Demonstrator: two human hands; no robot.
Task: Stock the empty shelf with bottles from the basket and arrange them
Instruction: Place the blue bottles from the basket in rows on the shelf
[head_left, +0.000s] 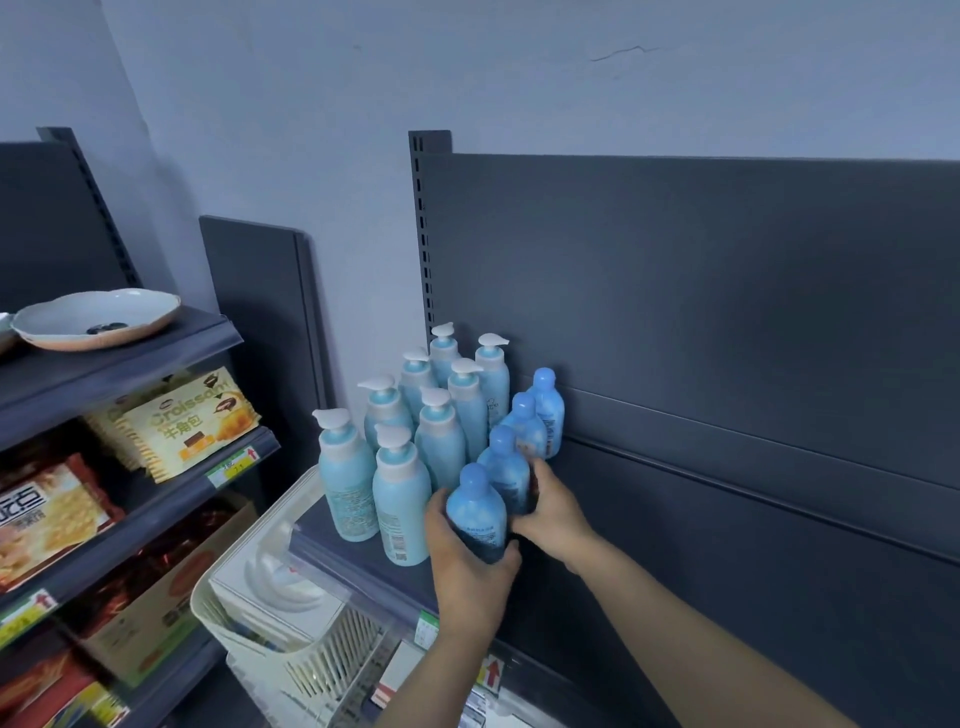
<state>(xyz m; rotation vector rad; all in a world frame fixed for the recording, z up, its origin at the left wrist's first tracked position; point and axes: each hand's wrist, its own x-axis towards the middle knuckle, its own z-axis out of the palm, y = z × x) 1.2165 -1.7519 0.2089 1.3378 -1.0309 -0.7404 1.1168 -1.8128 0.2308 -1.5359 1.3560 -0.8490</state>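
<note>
Several light-blue pump bottles (400, 499) with white pump heads stand in two rows at the left end of the dark shelf (332, 540). Right of them runs a row of smaller blue cap bottles (545, 405). My left hand (467, 571) grips the front blue cap bottle (475, 512) from the left. My right hand (550, 512) holds the second blue cap bottle (506, 467) from the right side. A cream plastic basket (244, 613) sits below the shelf's left end; I cannot tell what it holds.
The dark back panel (727, 312) rises behind the bottles. To the left a second shelving unit carries a shallow bowl (98, 317), croissant packs (192, 421) and snack bags (47, 514). A loose dark panel (260, 312) leans on the wall.
</note>
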